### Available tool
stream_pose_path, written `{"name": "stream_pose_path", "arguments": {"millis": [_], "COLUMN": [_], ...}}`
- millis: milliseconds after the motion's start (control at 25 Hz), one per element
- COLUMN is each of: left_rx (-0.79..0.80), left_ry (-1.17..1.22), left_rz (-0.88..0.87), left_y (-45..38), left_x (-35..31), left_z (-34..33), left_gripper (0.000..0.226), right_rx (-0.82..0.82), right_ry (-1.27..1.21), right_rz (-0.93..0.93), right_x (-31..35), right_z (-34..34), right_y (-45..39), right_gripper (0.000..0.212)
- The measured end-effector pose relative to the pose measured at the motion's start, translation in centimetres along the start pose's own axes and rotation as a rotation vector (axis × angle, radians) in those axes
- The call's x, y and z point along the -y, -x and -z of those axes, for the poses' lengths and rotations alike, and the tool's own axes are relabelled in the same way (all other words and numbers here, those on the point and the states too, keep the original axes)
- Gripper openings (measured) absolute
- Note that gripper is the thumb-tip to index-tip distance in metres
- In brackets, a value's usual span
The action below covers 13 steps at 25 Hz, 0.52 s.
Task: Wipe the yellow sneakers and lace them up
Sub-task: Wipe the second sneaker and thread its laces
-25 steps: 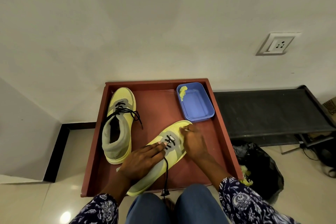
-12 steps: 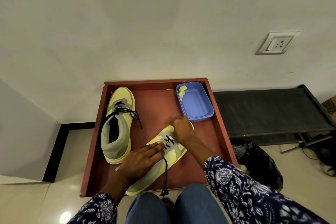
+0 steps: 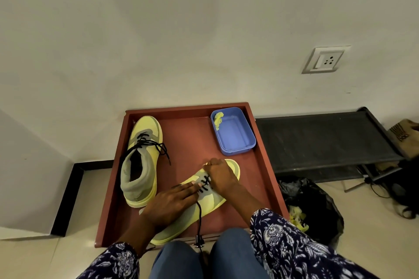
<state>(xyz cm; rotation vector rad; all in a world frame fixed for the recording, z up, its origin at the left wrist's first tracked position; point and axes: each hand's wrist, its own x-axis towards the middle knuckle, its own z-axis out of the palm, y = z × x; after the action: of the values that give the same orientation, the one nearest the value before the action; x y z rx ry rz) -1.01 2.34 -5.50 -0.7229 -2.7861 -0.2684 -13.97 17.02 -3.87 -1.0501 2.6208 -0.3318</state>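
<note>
Laced sneaker (image 3: 141, 161): upright at tray (image 3: 265, 165) left, toe toward wall. Left hand (image 3: 169, 205): laid flat, fingers straight, on near sneaker (image 3: 208, 201), toe angled far-right. Right hand (image 3: 221, 175): curled at black lace (image 3: 205, 182). Blue tub (image 3: 235, 133): far-right corner.

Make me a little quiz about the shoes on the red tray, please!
1. True or false: the blue tub sits at the tray's far right corner.
2. Which hand lies flat on the near sneaker? A) left hand B) right hand
3. What colour is the lace that hangs off the near sneaker towards the person's knees?

Key: 1 true. 2 A; the right hand's fingers curl at the lace holes nearer the toe. 3 black. The far sneaker is already laced.
</note>
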Motion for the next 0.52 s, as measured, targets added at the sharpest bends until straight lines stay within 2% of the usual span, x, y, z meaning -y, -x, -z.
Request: {"name": "stream_pose_path", "arguments": {"millis": [160,280,400,520], "left_rx": [0.051,0.045,-0.002,-0.020], "left_ry": [0.007,-0.052,-0.028,0.095], "left_rz": [0.051,0.160,0.400,0.686], "left_y": [-1.1,-2.5,-3.5,-4.5], "left_x": [-1.1,-2.4,-4.0,-5.7], "left_z": [0.7,1.3,1.0,0.2], "left_gripper": [0.038,0.041,0.040,0.037], "right_rx": [0.015,-0.046,-0.093,-0.175], "right_ry": [-0.119,-0.462,-0.716,-0.818], "right_rz": [-0.062,-0.279,-0.439,-0.523], "right_x": [-1.2,-1.7,-2.4,-2.8], "right_z": [-0.4,0.2,0.4,0.4], "right_y": [1.4,2.9,4.0,5.0], "right_gripper": [0.039,0.028,0.025,0.021]}}
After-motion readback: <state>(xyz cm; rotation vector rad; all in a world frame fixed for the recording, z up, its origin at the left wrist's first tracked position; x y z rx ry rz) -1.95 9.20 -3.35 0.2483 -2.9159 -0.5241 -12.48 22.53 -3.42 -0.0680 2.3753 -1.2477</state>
